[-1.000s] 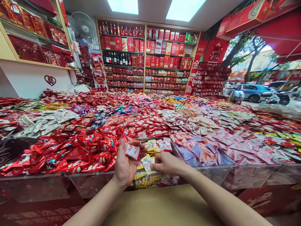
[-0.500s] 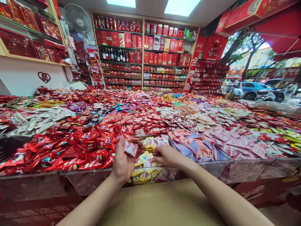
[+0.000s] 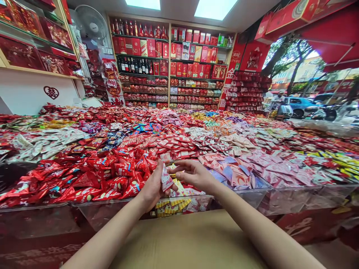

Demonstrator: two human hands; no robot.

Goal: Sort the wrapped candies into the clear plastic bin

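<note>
My left hand [image 3: 153, 190] holds a small pink-and-white candy packet [image 3: 166, 178] with a cartoon print, tilted on edge between thumb and fingers. Close by on the right, my right hand [image 3: 193, 175] has its fingers stretched toward that packet, thumb apart from the index finger; I see nothing held in it. Whether its fingertips touch the packet I cannot tell. Under both hands is a clear plastic bin [image 3: 209, 200] with yellow-and-white packets [image 3: 173, 206] and pink cartoon packets [image 3: 196, 204], partly covered by the hands.
Red glossy packets [image 3: 103, 175] heap up on the left, and pink packets [image 3: 288, 170] fill bins on the right. A brown cardboard surface [image 3: 185, 239] lies below my forearms. Behind the candy stand shelves of bottles and red boxes [image 3: 193, 50].
My left hand has moved slightly right and turned the packet more upright. My right hand has risen from the bin and come left toward it, its fingers straightening.
</note>
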